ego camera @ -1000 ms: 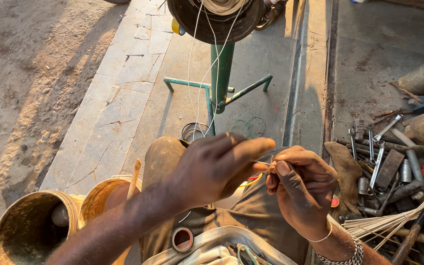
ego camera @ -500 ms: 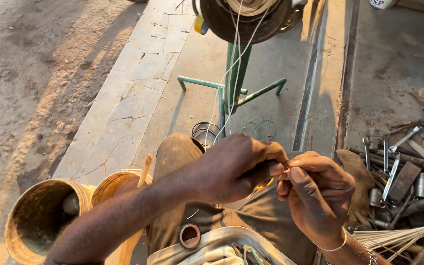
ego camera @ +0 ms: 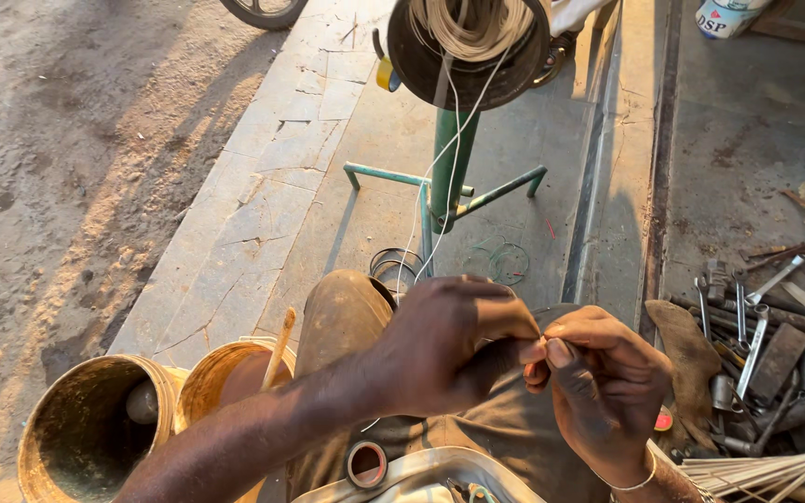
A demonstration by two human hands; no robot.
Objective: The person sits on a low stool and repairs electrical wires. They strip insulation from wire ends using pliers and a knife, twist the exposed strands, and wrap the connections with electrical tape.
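Fingers (ego camera: 514, 346) pinched together on wire (ego camera: 449, 158)

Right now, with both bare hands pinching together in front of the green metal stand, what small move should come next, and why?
Probably draw a little more pale string down. It runs taut from the round spool on the green metal stand toward the left hand and right hand, whose fingertips meet on something too small to make out, so more slack would likely ease the fine work.
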